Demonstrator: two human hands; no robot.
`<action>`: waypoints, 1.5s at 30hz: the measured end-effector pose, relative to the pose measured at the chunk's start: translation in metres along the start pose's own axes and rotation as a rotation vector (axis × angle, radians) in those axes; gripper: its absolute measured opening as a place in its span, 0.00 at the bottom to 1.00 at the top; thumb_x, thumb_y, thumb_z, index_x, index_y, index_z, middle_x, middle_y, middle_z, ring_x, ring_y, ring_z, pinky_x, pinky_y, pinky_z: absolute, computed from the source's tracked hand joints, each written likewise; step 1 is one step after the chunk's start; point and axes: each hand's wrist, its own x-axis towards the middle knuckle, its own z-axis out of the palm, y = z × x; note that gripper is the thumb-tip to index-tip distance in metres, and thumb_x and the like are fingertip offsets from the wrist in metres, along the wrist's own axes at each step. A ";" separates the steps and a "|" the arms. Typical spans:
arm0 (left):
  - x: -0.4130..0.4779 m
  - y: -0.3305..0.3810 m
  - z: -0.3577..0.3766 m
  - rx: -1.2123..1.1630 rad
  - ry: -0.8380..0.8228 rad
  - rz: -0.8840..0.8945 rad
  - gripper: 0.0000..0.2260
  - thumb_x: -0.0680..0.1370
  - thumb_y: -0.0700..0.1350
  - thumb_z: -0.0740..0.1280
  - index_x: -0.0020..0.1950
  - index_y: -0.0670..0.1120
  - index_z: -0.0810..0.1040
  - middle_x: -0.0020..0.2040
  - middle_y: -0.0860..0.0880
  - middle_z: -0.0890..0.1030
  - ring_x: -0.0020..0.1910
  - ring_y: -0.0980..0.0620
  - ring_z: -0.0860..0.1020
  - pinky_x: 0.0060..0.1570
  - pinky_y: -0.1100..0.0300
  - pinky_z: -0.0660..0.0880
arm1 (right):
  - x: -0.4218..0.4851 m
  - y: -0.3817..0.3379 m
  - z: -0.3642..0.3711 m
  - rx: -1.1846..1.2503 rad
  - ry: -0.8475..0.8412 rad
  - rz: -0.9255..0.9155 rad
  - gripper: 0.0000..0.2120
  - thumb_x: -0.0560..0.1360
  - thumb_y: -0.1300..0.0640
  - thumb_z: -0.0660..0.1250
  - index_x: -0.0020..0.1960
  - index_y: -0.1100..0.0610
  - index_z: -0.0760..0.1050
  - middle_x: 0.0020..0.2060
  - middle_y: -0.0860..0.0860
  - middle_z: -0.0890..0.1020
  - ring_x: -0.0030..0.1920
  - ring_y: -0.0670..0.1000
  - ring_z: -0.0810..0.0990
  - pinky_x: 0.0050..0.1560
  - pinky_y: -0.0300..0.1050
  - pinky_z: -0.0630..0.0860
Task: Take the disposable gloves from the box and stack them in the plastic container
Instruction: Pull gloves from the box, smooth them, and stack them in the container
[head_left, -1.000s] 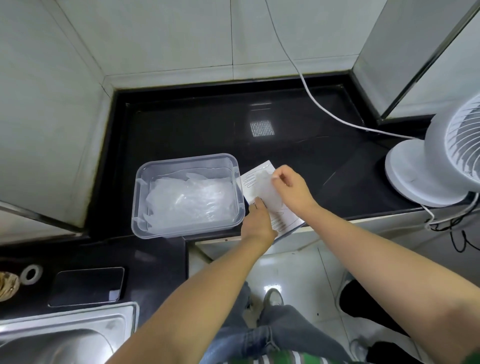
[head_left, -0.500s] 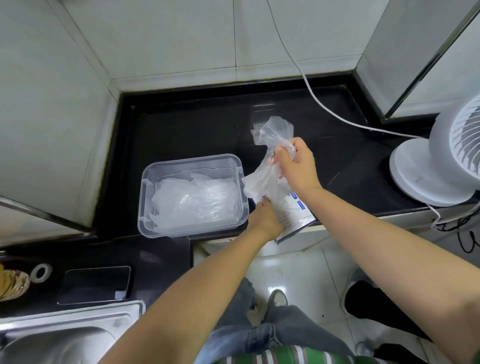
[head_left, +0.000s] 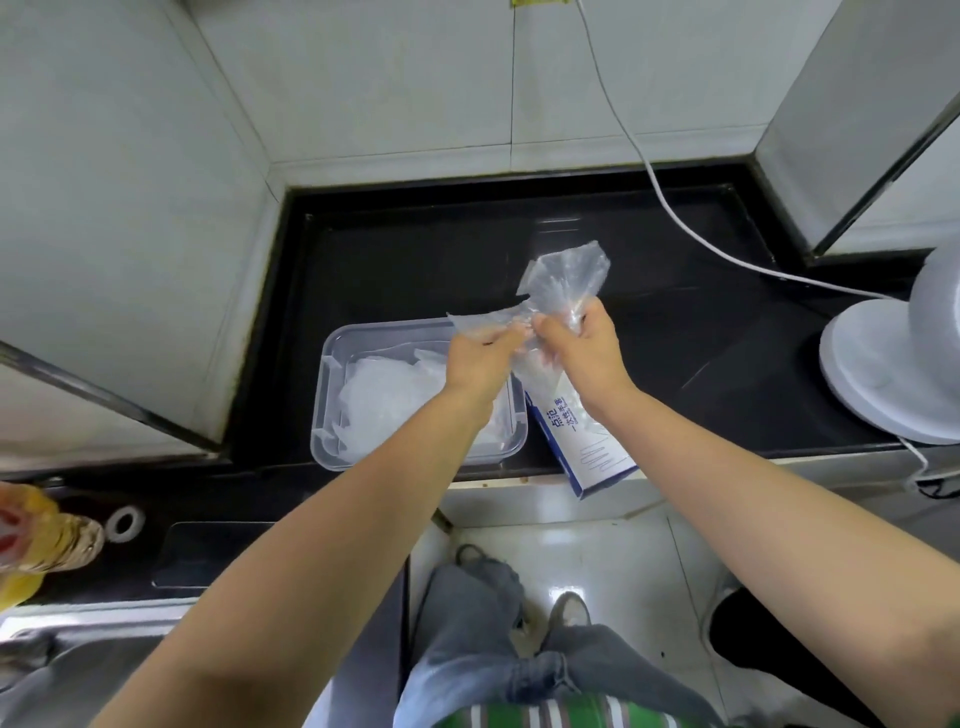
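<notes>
A clear disposable glove (head_left: 563, 283) is held up above the counter by both hands. My right hand (head_left: 584, 353) grips its crumpled middle, and my left hand (head_left: 480, 358) pinches its left edge. Below my left hand sits the clear plastic container (head_left: 332, 395) with a pile of gloves (head_left: 387, 402) lying inside. The white and blue glove box (head_left: 589, 447) lies on the counter's front edge, right of the container, partly behind my right wrist.
A white fan (head_left: 898, 358) stands at the right with its cable (head_left: 691, 228) running across the black counter (head_left: 415, 260). A sink (head_left: 62, 660), a tape roll (head_left: 124, 522), a dark flat device (head_left: 208, 553) and a yellow bottle (head_left: 36, 535) are at the lower left.
My right hand pulled a glove up out of the box. My left hand left the box and rose to take the glove's edge, now over the container.
</notes>
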 end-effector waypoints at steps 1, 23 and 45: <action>0.001 0.000 -0.007 0.032 0.056 0.077 0.06 0.79 0.43 0.67 0.52 0.42 0.81 0.47 0.48 0.81 0.46 0.52 0.78 0.41 0.67 0.73 | 0.000 -0.001 0.004 0.026 -0.003 0.002 0.16 0.76 0.61 0.71 0.60 0.62 0.69 0.41 0.52 0.80 0.37 0.46 0.80 0.33 0.38 0.74; 0.017 -0.013 -0.101 -0.047 -0.030 -0.056 0.27 0.70 0.64 0.72 0.64 0.50 0.77 0.59 0.51 0.80 0.59 0.52 0.77 0.65 0.53 0.71 | 0.000 -0.007 0.046 0.023 -0.173 0.104 0.05 0.77 0.60 0.70 0.48 0.62 0.81 0.33 0.51 0.80 0.32 0.46 0.73 0.31 0.37 0.71; 0.026 -0.030 -0.110 0.332 0.187 0.075 0.16 0.82 0.53 0.59 0.42 0.45 0.75 0.31 0.48 0.68 0.30 0.55 0.65 0.28 0.63 0.64 | 0.009 0.001 0.061 -0.188 -0.041 0.173 0.08 0.79 0.53 0.64 0.51 0.58 0.76 0.41 0.49 0.79 0.39 0.45 0.77 0.40 0.39 0.74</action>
